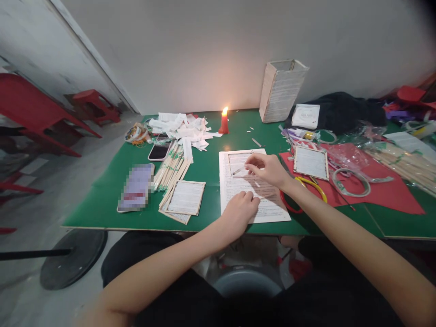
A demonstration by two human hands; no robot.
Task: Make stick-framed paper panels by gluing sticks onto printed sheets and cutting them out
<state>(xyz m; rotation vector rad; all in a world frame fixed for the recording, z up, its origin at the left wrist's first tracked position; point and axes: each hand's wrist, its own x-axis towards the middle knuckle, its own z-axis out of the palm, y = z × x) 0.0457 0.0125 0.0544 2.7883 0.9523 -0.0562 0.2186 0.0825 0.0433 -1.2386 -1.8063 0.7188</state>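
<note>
My left hand [239, 210] rests fist-like on a printed paper sheet [269, 209] lying on the green table [204, 172], its fingers curled down against the page. My right hand [269, 169] hovers over the upper part of the same sheet, fingers pinched on a thin stick [238, 171] that points left. A small stick frame sits under the right hand at the sheet's top. A finished paper-and-stick panel [186, 197] lies left of the sheet.
A lit red candle [224, 121] stands at the back. White paper scraps [184, 129], a phone [159, 151], bundled sticks [170, 170], a tall paper lantern [281, 91], another panel [310, 162], red paper [384, 190], scissors [306, 190] and red chairs [37, 113] surround the work.
</note>
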